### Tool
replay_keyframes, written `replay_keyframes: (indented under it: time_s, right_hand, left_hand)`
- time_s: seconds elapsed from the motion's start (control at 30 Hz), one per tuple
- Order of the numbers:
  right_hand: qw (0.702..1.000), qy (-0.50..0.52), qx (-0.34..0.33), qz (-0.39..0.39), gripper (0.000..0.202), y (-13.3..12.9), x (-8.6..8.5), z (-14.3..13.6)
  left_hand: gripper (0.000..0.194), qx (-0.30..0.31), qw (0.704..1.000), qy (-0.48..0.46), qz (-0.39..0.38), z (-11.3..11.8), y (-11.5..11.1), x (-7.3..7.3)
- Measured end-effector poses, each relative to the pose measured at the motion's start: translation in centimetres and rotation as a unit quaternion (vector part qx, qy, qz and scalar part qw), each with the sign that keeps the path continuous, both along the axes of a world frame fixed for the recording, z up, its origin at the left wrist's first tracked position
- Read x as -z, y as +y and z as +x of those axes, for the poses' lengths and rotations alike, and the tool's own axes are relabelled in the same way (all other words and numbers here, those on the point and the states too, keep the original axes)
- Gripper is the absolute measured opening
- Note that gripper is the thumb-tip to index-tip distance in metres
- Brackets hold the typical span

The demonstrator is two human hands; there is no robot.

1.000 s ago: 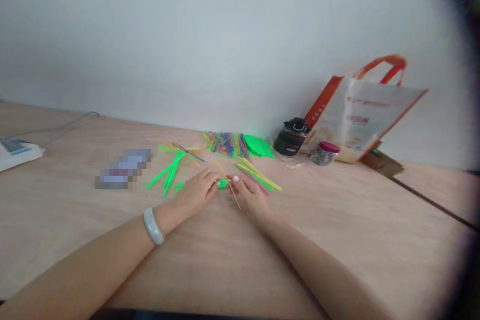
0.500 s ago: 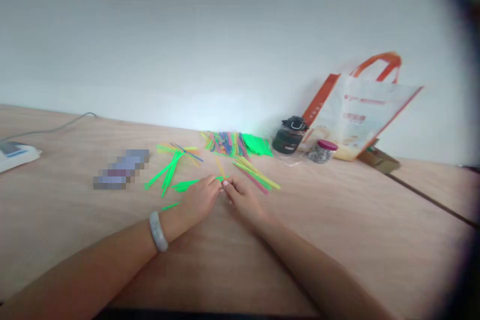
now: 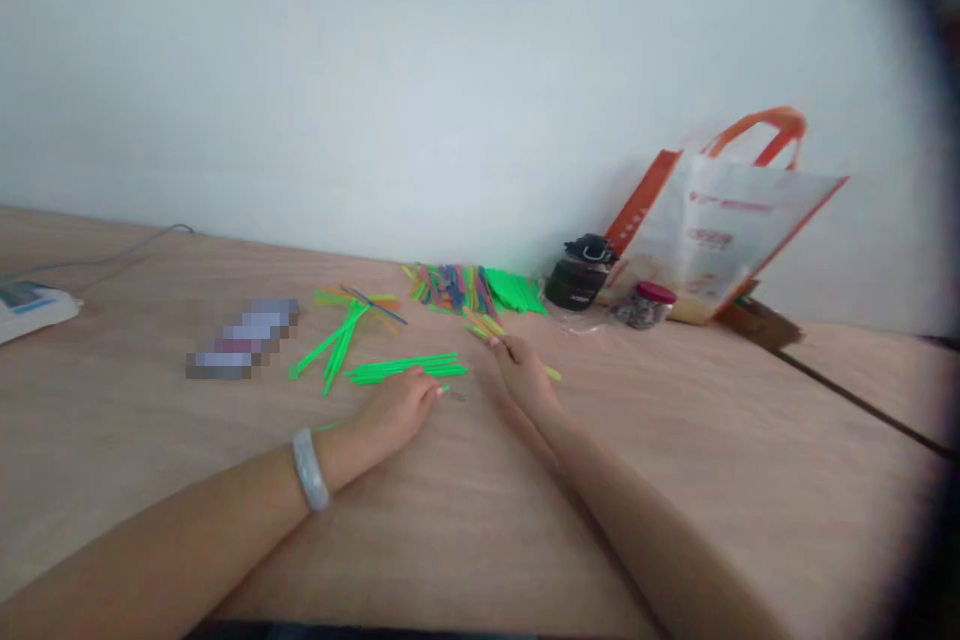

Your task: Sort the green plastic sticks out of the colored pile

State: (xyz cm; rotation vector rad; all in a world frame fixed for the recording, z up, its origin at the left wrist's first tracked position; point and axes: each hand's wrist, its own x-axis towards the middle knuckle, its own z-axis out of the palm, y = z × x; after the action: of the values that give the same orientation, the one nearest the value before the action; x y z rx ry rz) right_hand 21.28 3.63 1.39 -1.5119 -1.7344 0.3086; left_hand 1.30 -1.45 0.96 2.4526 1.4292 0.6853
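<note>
My left hand [image 3: 397, 410] rests low over the table with its fingers closed on a thin green plastic strip [image 3: 445, 388], whose tip pokes out past the fingertips. Just beyond it lies a bundle of green strips [image 3: 409, 365]. My right hand [image 3: 525, 375] pinches an orange strip [image 3: 472, 318] that slants up and left from the fingers. This hand partly covers a small pile of yellow strips [image 3: 553, 373] beneath it. Further left, more green strips [image 3: 341, 345] lie beside a crossed group of yellow, orange and blue strips [image 3: 364, 297].
Against the wall lies a heap of multicoloured strips [image 3: 454, 288] beside a green stack [image 3: 516, 290]. A dark bottle [image 3: 576, 280], a red-lidded jar [image 3: 646, 306], a tote bag [image 3: 727, 230] and a cardboard box [image 3: 765, 320] stand right. A blurred flat object [image 3: 244, 340] and a white device [image 3: 37, 310] are left.
My hands have moved apart. The right one has shifted right with the orange strip to the yellow pile; the left one has dropped slightly nearer me, uncovering more of the green bundle.
</note>
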Motion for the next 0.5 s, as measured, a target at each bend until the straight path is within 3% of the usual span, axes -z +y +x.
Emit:
replay_keyframes:
  time_s: [0.13, 0.2, 0.33, 0.5]
  right_hand:
    - [0.970, -0.239, 0.032, 0.003, 0.031, 0.2, 0.9, 0.2]
    - [0.949, -0.310, 0.047, 0.001, 0.031, 0.0, 1.2, 0.1]
    - [0.926, -0.376, 0.029, 0.010, 0.030, 0.1, 1.3, 0.4]
    - [0.921, -0.388, 0.039, -0.002, 0.030, 0.7, 1.4, 1.0]
  left_hand:
    - [0.030, 0.079, 0.994, 0.044, 0.067, 0.4, 0.5, 1.2]
    - [0.035, 0.084, 0.991, 0.049, 0.093, 0.2, 0.8, 1.6]
    - [0.041, 0.053, 0.990, 0.028, 0.127, -1.0, 1.7, 2.3]
    - [0.032, 0.037, 0.992, 0.028, 0.114, -2.1, 3.2, 2.4]
